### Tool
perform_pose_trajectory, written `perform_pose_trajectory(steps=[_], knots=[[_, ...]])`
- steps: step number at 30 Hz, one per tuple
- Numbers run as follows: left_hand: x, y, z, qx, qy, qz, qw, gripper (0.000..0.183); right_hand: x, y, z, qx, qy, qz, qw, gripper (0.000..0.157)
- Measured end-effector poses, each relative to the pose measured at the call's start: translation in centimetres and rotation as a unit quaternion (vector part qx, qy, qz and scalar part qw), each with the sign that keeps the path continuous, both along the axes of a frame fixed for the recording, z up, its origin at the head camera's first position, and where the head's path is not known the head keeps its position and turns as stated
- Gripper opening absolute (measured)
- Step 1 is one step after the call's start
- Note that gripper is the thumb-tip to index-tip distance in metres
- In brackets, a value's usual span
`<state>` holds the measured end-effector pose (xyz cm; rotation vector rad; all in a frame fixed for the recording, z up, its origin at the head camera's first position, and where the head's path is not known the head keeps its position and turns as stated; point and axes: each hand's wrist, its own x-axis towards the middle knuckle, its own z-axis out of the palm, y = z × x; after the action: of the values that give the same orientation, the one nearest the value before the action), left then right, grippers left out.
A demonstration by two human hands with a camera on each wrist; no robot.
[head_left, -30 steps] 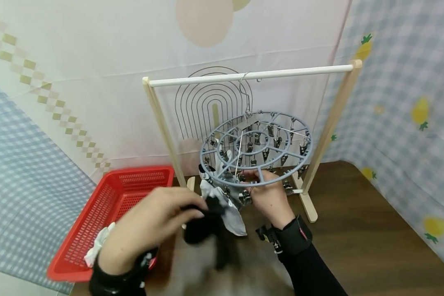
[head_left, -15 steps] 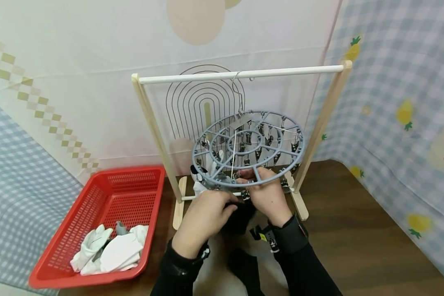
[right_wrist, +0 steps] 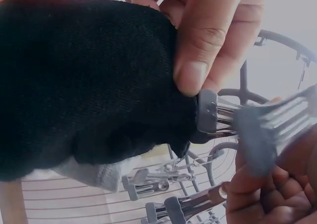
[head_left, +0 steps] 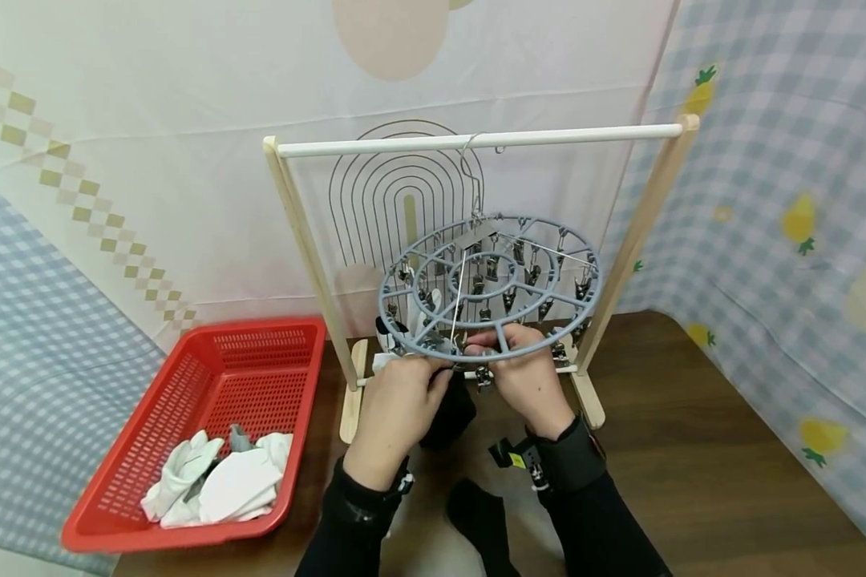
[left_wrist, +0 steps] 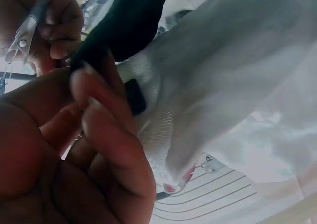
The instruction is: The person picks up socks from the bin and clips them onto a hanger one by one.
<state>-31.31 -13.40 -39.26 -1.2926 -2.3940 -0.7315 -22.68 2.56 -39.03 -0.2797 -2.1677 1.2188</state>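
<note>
– Since the round rack [head_left: 482, 300] crosses in front of the right hand [head_left: 527, 381], where exactly is the black sock [right_wrist: 99, 80]?

– Below the rack's near rim, hanging from the left hand [head_left: 395, 410], whose grip pinches its top edge between thumb and fingers.

– And the right hand's grip?

– Holding a metal clip [left_wrist: 23, 41] (partly blurred in the right wrist view) just beside that edge; whether any cloth sits between the tips, I cannot tell.

– What crowds them?

– A white sock [left_wrist: 223, 65] hangs right behind the black one, and other clips [right_wrist: 176, 210] dangle around, one of them between the two hands. From above, the left hand covers the sock's upper part, while the rim and a spoke lie over the right fingers.

– Anything farther off?

– The rack hooks over the white bar [head_left: 404, 145] of a wooden stand [head_left: 635, 248]. To the left, well apart from the sock, a red basket [head_left: 267, 365] with crumpled white cloths [head_left: 238, 485] stands on the brown table [head_left: 693, 449]. A gingham curtain [head_left: 765, 320] covers the right side
</note>
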Motion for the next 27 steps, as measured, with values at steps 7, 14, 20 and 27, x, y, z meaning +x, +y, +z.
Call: perform_pose_trajectory(steps=[7, 14, 20, 27], knots=[[-0.4, -0.3, -0.2, 0.002, -0.014, -0.024, 0.9996, 0.011, 0.1, 0.3, -0.1, -0.005, -0.019, 0.025, 0.999, 0.016], [-0.5, 0.2, -0.1, 0.009, -0.039, -0.033, 0.9987, 0.013, 0.3, 1.0, 0.0, 0.002, -0.014, 0.047, 0.999, 0.018], [-0.5, 0.2, 0.0, 0.034, -0.054, -0.027, 0.9976, 0.014, 0.4, 1.1, 0.1, 0.015, -0.036, 0.049, 0.998, 0.02], [-0.3, -0.2, 0.3, -0.013, -0.038, 0.034, 0.9986, 0.021, 0.6, 0.9, 0.3, 0.064, -0.051, 0.039, 0.996, 0.028]])
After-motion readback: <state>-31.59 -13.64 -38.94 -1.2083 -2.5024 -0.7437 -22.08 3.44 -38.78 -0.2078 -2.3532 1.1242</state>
